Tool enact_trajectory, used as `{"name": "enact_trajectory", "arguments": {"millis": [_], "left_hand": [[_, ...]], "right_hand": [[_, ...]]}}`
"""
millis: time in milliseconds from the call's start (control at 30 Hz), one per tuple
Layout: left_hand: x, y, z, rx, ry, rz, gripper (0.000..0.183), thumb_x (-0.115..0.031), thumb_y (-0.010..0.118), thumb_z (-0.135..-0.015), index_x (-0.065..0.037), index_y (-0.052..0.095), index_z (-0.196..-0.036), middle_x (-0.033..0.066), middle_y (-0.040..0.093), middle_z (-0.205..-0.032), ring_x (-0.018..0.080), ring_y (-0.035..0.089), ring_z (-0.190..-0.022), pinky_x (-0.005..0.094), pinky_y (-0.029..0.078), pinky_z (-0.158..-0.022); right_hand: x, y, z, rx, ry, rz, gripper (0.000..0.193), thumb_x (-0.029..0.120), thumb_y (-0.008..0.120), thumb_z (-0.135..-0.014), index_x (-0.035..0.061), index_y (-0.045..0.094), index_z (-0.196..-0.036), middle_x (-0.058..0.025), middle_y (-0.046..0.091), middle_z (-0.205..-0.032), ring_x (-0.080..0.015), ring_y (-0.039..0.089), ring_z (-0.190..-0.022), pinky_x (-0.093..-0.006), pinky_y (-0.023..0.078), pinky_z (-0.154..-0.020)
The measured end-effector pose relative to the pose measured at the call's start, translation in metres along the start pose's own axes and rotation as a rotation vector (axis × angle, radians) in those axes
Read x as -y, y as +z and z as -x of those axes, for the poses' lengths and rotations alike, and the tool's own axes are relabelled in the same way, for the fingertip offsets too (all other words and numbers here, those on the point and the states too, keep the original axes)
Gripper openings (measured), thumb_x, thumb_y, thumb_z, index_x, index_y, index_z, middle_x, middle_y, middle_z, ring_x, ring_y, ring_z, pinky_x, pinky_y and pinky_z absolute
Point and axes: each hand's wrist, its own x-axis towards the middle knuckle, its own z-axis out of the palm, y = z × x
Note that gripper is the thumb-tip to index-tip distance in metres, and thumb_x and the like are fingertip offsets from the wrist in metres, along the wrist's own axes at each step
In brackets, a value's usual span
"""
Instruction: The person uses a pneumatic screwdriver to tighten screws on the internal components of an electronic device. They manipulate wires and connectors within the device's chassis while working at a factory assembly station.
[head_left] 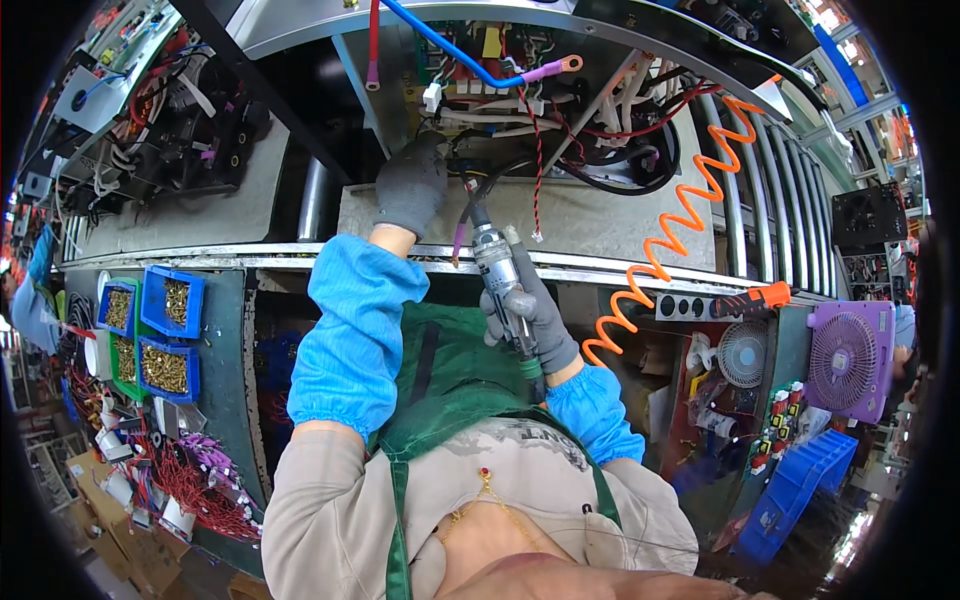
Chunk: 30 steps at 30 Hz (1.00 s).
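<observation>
In the middle of the frame, the person's right grip (540,318), gloved in grey, is closed around a power driver (498,275), its fingers wrapped about the barrel. The driver slants, its nose toward the top of the frame and just beside some black cables (512,172); whether they touch cannot be told. The left grip (412,185), also gloved, reaches to the lower edge of an open metal cabinet (350,75) at the upper centre; its fingertips are hard to make out, so how far open it is and whether it has hold of anything cannot be told.

Several things hang across the cabinet's mouth: a thick blue cable (445,42) with a ring end, a red cable (374,45) left of it, and a twisted red wire (536,170) dangling lower down. White cables (500,120) run behind them. An orange coiled hose (690,205) loops down the right of the frame, in front of metal rollers (785,200).

At the left, blue bins (170,368) of brass-coloured screws sit on a green counter (228,310), with a heap of red wires (205,490) below. At the right stand a purple fan (850,360) and, beneath it, a tilted blue crate (800,490).
</observation>
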Motion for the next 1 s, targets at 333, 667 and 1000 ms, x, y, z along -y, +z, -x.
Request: {"name": "enact_trajectory", "arguments": {"millis": [333, 667, 1000], "left_hand": [[0.009, 0.003, 0.007, -0.098, 0.09, 0.026, 0.023, -0.019, 0.053, -0.083, -0.011, 0.06, -0.103, 0.016, 0.065, -0.089, 0.034, 0.064, -0.08, 0.0446, 0.052, -0.069], [0.0, -0.015, 0.016, -0.024, 0.028, 0.065, 0.024, -0.016, 0.051, -0.084, -0.012, 0.059, -0.106, 0.0192, 0.064, -0.085, 0.037, 0.062, -0.079, 0.0473, 0.049, -0.068], [-0.002, -0.016, 0.015, 0.061, 0.026, -0.009, 0.02, -0.015, 0.049, -0.083, -0.013, 0.059, -0.101, 0.0176, 0.064, -0.087, 0.037, 0.063, -0.079, 0.0475, 0.05, -0.068]], "right_hand": [[0.003, 0.003, 0.007, -0.017, 0.002, 0.086, 0.097, 0.021, 0.065, -0.072, 0.029, 0.007, -0.15, -0.0134, 0.056, -0.081, -0.0191, 0.059, -0.051, -0.0331, 0.054, -0.049], [0.005, 0.013, 0.014, -0.042, 0.001, 0.136, 0.097, 0.022, 0.065, -0.07, 0.0279, 0.01, -0.15, -0.0141, 0.054, -0.082, -0.0195, 0.057, -0.05, -0.0327, 0.053, -0.048], [0.003, 0.01, 0.017, -0.039, -0.01, 0.117, 0.097, 0.021, 0.064, -0.07, 0.0275, 0.01, -0.15, -0.015, 0.055, -0.085, -0.0197, 0.057, -0.05, -0.0328, 0.054, -0.048]]}}
